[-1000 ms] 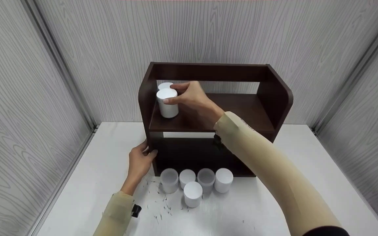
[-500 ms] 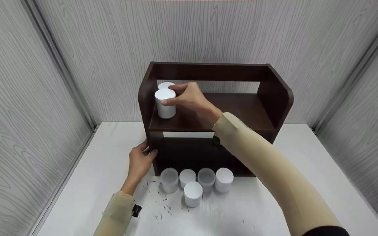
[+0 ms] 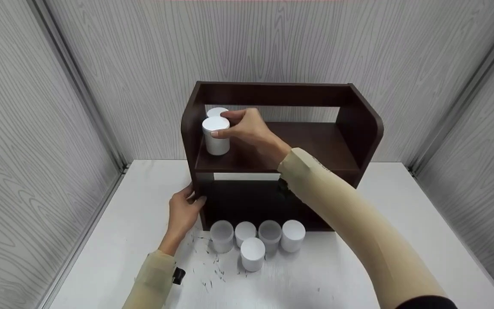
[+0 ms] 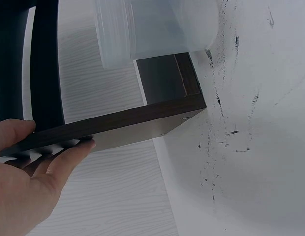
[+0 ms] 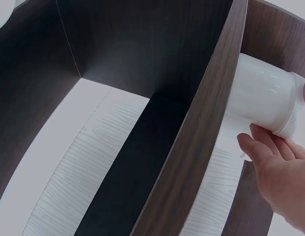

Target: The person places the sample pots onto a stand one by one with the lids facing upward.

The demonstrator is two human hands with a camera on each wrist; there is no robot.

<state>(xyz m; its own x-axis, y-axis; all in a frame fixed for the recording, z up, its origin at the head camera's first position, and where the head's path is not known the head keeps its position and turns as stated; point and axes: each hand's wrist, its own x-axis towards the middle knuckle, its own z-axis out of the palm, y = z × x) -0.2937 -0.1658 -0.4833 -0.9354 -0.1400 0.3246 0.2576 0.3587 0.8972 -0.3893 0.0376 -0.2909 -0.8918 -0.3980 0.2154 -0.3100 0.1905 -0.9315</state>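
In the head view, my right hand (image 3: pixel 252 129) holds a white lidded jar (image 3: pixel 218 145) by its lid, thumb on the near side and fingers behind. This jar stands upright at the left end of the upper level of a dark brown two-tier shelf (image 3: pixel 315 141). Right behind it is a second white jar (image 3: pixel 216 111), mostly hidden. My left hand (image 3: pixel 183 213) grips the shelf's left side panel lower down. The left wrist view has that panel (image 4: pixel 137 118) between thumb and fingers. In the right wrist view, the held jar (image 5: pixel 265 93) shows beside my curled fingers (image 5: pixel 275 147).
In front of the shelf's lower opening, several jars stand on the white table (image 3: pixel 152 184): two look translucent, like the left one (image 3: pixel 221 237), and others are white, with one white jar (image 3: pixel 252 255) nearest me. Grey wood-patterned walls (image 3: pixel 135 64) enclose the table.
Over the first half second my right hand shifted the jar slightly left toward the side panel; since then it has stayed in place. My left hand has kept its grip on the shelf.
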